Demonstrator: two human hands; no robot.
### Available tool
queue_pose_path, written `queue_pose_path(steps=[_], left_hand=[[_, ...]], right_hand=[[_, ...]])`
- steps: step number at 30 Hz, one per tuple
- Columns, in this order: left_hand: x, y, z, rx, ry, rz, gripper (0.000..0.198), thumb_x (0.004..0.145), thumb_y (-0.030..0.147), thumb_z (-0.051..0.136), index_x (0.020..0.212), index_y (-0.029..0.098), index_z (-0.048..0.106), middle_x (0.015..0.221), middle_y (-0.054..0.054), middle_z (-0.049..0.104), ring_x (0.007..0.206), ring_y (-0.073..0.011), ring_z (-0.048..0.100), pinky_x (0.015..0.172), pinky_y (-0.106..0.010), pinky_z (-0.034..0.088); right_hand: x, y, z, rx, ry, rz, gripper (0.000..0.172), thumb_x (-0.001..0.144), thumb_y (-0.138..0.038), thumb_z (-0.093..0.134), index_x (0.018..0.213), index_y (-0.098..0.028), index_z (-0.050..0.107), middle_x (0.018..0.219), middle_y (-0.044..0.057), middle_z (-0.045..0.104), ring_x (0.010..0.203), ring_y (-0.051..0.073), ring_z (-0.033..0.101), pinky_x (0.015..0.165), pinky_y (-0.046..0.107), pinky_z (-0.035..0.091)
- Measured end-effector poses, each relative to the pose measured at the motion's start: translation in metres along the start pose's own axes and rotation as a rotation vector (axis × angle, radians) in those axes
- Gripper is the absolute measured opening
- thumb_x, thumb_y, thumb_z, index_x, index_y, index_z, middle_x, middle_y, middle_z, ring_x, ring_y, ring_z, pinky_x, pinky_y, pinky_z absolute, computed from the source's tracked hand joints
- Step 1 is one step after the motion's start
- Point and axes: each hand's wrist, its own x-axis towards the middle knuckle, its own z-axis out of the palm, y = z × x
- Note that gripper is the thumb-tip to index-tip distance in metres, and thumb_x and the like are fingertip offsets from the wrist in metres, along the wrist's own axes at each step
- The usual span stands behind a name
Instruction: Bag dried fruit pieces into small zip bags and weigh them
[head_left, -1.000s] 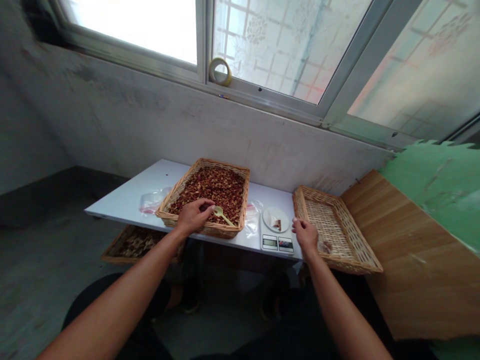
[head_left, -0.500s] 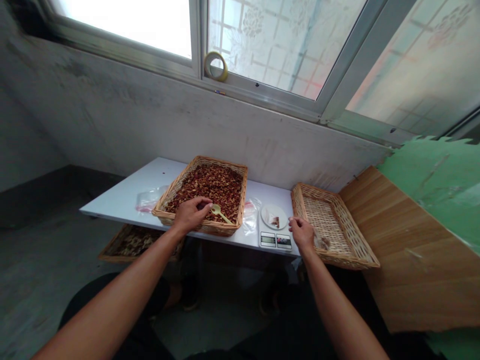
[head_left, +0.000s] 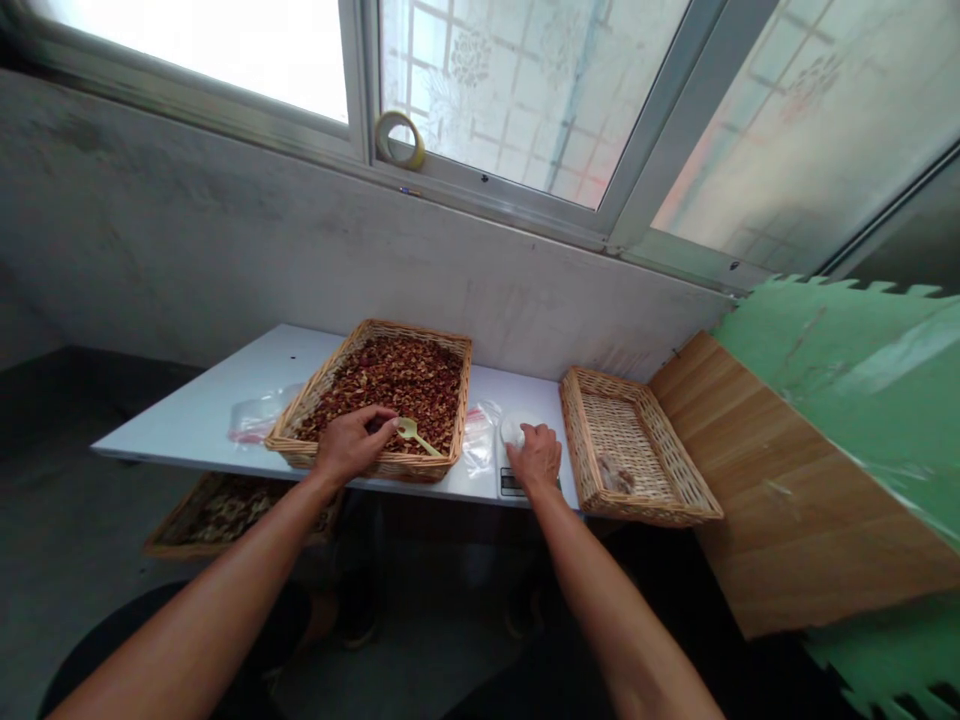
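Observation:
My left hand (head_left: 352, 440) is over the near side of a wicker basket (head_left: 466, 385) filled with reddish-brown dried pieces (head_left: 401, 370). Its thumb and fingertips are pinched together at the bowl end of a pale yellow-green spoon (head_left: 420, 438); I cannot tell whether they grip the spoon or a small piece. My right hand (head_left: 536, 455) reaches over a white kitchen scale (head_left: 568, 485), fingers curled down at its round plate (head_left: 514, 432). Whatever those fingers hold is hidden beneath the hand, as is most of the scale's display panel.
Clear plastic bags (head_left: 480, 435) lie between the basket and scale, another bag (head_left: 255, 418) left of the basket. A second wicker basket (head_left: 637, 400) with a small bag inside stands right, beside a wooden board (head_left: 787, 500). A lower basket (head_left: 180, 530) sits under the table (head_left: 187, 410).
My right hand has moved left from beside the scale onto its plate, covering the small bag of brown pieces seen there. My left hand stays by the spoon. The whole view has shifted slightly.

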Motion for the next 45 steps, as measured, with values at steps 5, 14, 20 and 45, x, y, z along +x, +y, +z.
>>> queue_pose_path(steps=[5,14,20,45], left_hand=[[-0.001,-0.002,0.000,0.058,-0.019,0.041,0.036,0.087,0.054,0.057,0.101,0.027,0.076,0.092,0.000,0.079,0.083,-0.0203,0.072,0.072,-0.027,0.049],[-0.006,0.005,0.009,0.266,0.005,0.012,0.033,0.089,0.049,0.054,0.103,0.029,0.076,0.093,0.000,0.079,0.083,-0.0216,0.071,0.063,-0.027,0.044],[-0.008,0.007,0.015,0.326,0.038,0.015,0.032,0.091,0.047,0.052,0.103,0.028,0.075,0.096,0.000,0.078,0.085,-0.0209,0.071,0.065,-0.027,0.043],[-0.015,0.013,0.016,0.346,0.088,0.038,0.028,0.091,0.041,0.053,0.097,0.025,0.074,0.094,-0.004,0.077,0.086,-0.0225,0.070,0.068,-0.028,0.045]], right_hand=[[0.015,0.039,-0.015,0.156,0.111,0.150,0.026,0.092,-0.027,0.052,0.095,-0.018,0.076,0.092,0.009,0.070,0.081,0.019,0.058,0.073,0.028,0.037],[0.013,0.162,-0.103,0.269,0.361,0.391,0.038,0.082,-0.044,0.058,0.098,-0.016,0.079,0.087,0.010,0.076,0.074,0.023,0.063,0.068,0.030,0.041],[-0.017,0.206,-0.081,0.109,0.124,0.299,0.037,0.080,-0.044,0.058,0.093,-0.017,0.079,0.083,0.010,0.075,0.077,0.024,0.064,0.071,0.032,0.044],[-0.107,-0.036,0.013,0.234,-0.154,-0.257,0.030,0.094,-0.022,0.062,0.122,-0.031,0.068,0.121,0.006,0.072,0.133,0.030,0.050,0.109,0.048,0.027]])
